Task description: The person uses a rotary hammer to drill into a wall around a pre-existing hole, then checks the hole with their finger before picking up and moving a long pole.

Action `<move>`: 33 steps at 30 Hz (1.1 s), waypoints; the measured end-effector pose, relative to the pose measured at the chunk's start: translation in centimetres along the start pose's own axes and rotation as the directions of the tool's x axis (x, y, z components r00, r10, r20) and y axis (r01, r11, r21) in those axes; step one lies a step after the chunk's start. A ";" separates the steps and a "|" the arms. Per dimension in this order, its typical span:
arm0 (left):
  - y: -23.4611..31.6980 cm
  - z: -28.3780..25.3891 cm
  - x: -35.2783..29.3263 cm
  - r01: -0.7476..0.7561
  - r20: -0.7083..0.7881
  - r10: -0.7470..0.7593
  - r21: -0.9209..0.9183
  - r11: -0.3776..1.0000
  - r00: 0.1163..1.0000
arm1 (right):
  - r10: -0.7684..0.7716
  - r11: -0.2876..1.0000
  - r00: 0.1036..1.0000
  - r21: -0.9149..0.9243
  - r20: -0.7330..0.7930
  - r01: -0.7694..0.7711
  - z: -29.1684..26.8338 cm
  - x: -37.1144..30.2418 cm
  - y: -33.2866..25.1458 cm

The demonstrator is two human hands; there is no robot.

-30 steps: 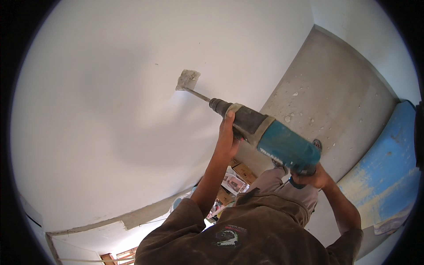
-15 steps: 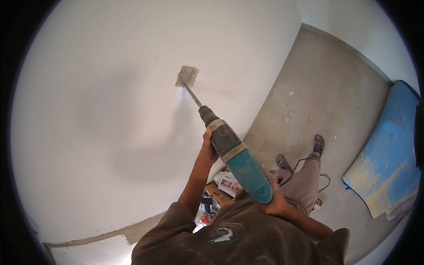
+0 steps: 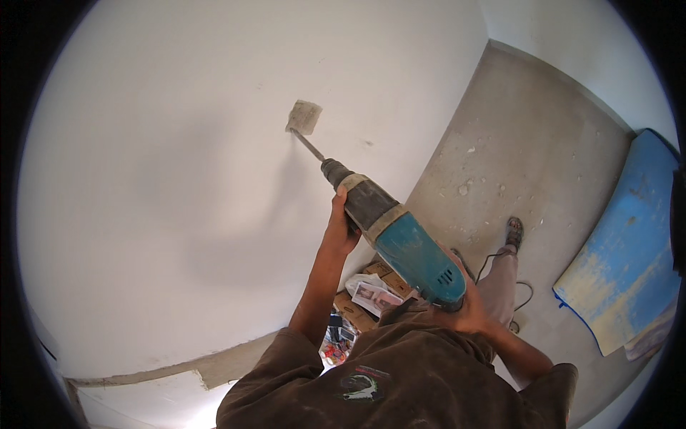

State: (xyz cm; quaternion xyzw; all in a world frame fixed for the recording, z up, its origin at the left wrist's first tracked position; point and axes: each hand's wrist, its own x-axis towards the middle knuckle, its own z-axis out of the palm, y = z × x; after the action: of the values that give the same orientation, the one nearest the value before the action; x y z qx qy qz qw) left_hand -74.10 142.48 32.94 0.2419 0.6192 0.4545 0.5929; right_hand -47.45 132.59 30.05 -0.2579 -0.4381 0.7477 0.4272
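A teal and black rotary hammer (image 3: 418, 252) points up and left at the white wall (image 3: 179, 164). My left hand (image 3: 344, 227) is wrapped around the underside of its black front housing. At the rear end, my right hand (image 3: 468, 307) grips the hammer; the handle and those fingers are mostly hidden behind the body. The long metal chisel bit (image 3: 309, 146) reaches the lower left corner of a rough, squarish grey recess (image 3: 306, 116) cut in the wall. Shadows of the tool and my arms fall on the wall.
Small pale rubble (image 3: 463, 190) lies on the grey floor near my sandalled feet. A black power cord (image 3: 527, 293) loops beside my leg. Cardboard boxes (image 3: 354, 312) and papers are piled by the wall. A dusty blue sheet (image 3: 620, 243) leans at the right.
The hammer's rear has swung right and slightly up, both hands moving with it. Its bit tip has shifted from the recess's lower edge to the lower left corner.
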 end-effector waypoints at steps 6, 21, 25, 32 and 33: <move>0.4 1.1 0.6 -0.034 0.056 0.043 -0.158 0.987 0.997 | -0.015 0.999 0.996 -0.045 0.084 0.019 -3.2 1.6 -3.8; 1.0 -3.3 -0.1 0.054 0.367 0.057 -0.283 0.958 0.928 | 0.108 0.973 0.989 -0.213 0.099 -0.085 3.9 0.7 -2.8; -0.1 -5.1 1.1 0.083 0.461 0.118 -0.393 0.916 0.880 | 0.142 0.952 0.985 -0.285 0.096 -0.110 6.2 0.6 -0.6; -0.3 -3.9 1.1 0.073 0.227 -0.062 -0.041 0.996 0.972 | -0.058 0.996 0.984 -0.079 -0.170 0.046 7.4 -0.4 5.7; -1.1 -4.8 1.8 0.065 0.233 -0.056 -0.028 0.998 0.971 | -0.052 0.998 0.984 -0.049 -0.172 0.044 7.1 -0.6 5.6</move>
State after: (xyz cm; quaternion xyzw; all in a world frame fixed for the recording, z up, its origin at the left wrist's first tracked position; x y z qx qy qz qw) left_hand -78.77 142.18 30.55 0.2639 0.5447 0.4157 0.6789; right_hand -54.89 127.51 28.57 -0.3208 -0.4223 0.7019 0.4755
